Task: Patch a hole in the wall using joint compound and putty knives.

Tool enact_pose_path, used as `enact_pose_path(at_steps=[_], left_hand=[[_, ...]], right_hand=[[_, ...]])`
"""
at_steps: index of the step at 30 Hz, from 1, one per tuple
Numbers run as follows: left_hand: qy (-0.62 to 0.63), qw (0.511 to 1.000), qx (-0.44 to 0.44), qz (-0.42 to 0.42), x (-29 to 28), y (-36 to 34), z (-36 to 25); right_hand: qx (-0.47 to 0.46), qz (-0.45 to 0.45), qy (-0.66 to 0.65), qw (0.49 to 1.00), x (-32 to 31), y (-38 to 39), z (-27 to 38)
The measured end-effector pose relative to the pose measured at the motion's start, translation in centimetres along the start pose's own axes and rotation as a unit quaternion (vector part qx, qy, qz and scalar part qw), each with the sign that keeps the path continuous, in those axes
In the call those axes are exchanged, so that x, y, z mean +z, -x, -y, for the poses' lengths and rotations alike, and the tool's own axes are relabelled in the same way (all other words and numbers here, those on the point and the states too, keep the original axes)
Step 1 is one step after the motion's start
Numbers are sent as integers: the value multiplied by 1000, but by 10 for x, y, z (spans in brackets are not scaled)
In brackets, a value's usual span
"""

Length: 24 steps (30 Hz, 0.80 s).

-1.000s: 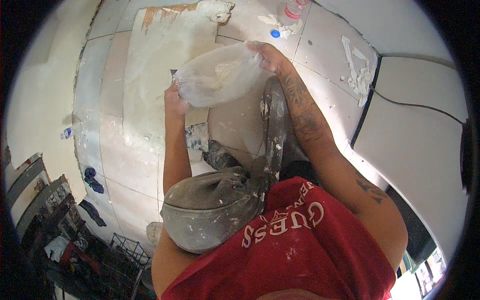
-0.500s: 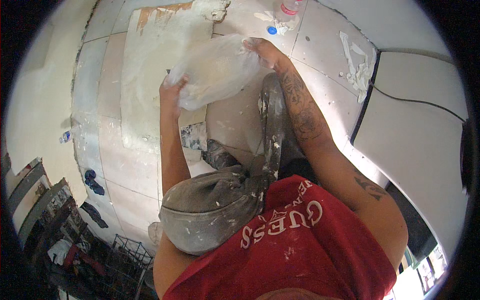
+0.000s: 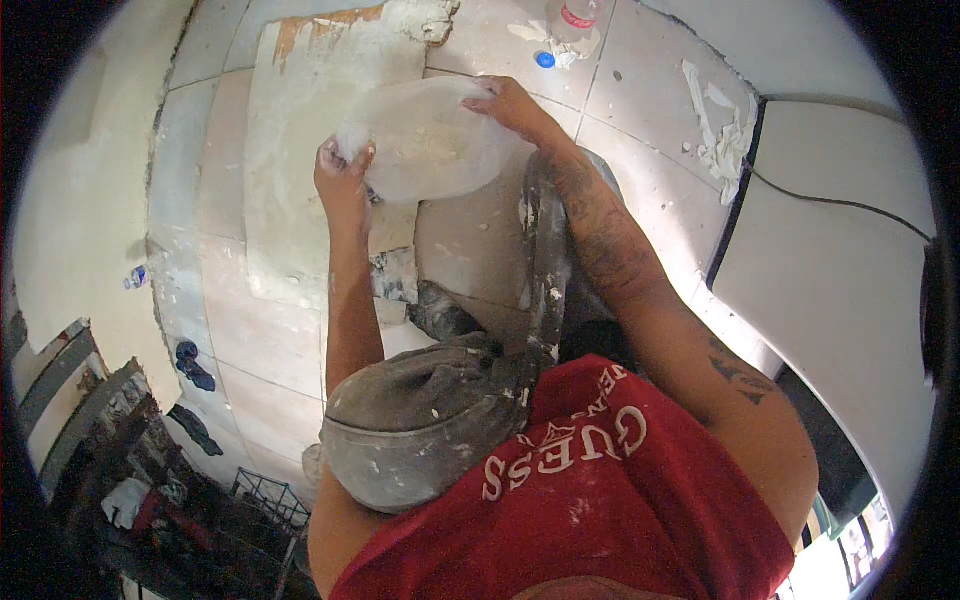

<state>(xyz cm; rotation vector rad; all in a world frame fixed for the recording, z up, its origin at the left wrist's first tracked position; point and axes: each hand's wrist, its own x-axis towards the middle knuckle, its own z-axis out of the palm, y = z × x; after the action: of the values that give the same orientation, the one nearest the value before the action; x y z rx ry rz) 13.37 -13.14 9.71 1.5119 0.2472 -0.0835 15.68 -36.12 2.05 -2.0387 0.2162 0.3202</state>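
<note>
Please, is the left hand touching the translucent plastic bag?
Touching. The head view shows the left hand with the edge of the translucent plastic bag between its thumb and fingers.

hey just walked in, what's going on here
A person holds a translucent plastic bag between two bare hands, the left hand at its left end and the right hand at its right. Something pale shows inside. Below are a tiled floor and a pale board; a blue cap lies farther off.
</note>
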Motion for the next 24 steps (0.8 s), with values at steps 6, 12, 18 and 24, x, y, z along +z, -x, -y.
enact_pose_path(at_steps=[6,12,18,24], left_hand=[[-93,990,-110,-8,-23,19,31],[-88,975,-205,-6,-5,25,66],[-209,976,46,-41,0,21,25],[-317,945,76,-31,16,49,-33]], right_hand=[[-10,-14,102,995,-5,8,-14],[-58,124,54,989,6,4,-7],[-47,117,74,989,5,5,-8],[-83,174,-6,981,3,9,0]])
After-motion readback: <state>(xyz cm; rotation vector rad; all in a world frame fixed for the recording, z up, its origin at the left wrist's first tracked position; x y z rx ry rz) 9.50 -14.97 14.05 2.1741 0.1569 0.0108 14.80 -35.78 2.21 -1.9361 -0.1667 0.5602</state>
